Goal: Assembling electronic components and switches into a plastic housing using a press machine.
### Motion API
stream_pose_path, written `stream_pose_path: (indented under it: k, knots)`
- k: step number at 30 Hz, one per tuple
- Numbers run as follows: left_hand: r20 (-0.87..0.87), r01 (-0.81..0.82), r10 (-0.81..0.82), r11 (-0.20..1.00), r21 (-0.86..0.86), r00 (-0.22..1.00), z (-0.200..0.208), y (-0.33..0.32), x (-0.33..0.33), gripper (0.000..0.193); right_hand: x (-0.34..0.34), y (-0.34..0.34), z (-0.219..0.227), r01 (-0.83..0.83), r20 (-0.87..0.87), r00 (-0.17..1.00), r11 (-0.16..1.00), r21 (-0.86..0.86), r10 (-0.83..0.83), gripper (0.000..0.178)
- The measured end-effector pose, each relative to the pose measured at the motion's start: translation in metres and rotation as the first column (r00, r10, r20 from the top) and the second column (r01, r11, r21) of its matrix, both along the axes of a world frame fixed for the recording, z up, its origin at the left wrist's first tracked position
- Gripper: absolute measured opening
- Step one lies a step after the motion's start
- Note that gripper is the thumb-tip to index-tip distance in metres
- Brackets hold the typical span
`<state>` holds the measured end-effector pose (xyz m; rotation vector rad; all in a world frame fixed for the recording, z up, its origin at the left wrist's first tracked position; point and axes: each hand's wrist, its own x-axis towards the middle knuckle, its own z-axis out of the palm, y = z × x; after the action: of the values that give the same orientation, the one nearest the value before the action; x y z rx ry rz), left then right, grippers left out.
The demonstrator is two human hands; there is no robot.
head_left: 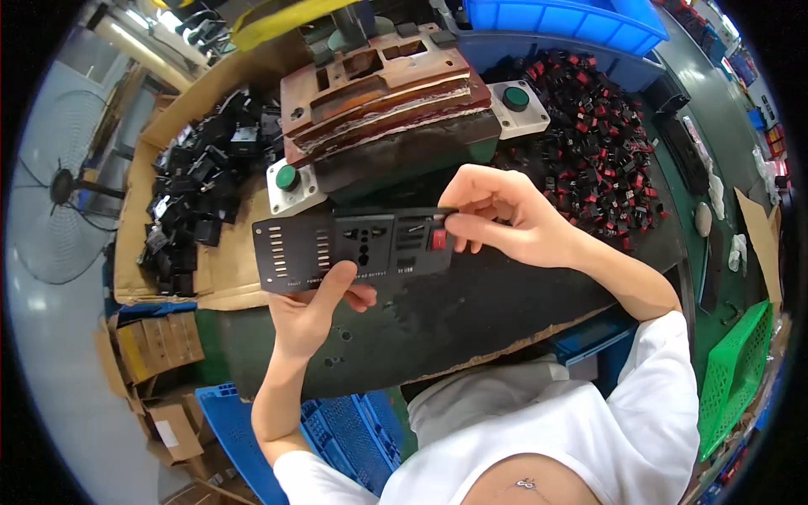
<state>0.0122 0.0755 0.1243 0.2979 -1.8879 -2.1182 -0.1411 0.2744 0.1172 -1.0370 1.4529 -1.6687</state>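
My left hand (313, 313) grips a black faceplate (295, 244) from below, its thumb lying on the front. The plate has vent slots, a universal socket (364, 242) in the middle and a red rocker switch (438, 239) near its right end. At the plate's upper right corner my right hand (505, 210) is closed in a pinch, thumb and forefinger on the edge above the switch. Whether a small part sits between those fingers I cannot make out. The plate is held tilted above the dark worktable.
Behind the plate stands a press fixture (379, 93) between two green push buttons (287, 178). A cardboard box (135, 252) of black sockets is at left. Many red-and-black switches (589, 143) lie piled at right, below a blue bin (564, 25). A green basket (736, 379) stands far right.
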Motion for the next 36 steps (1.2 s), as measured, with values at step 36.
stream_pose_path:
  k: [36]
  knots:
    - [-0.474,-0.946,0.870,0.255,0.199,0.134,-0.028,0.014,0.234,0.016,-0.002,-0.014,-0.036,0.215,-0.917,0.355,0.971,-0.108,-0.181,0.022]
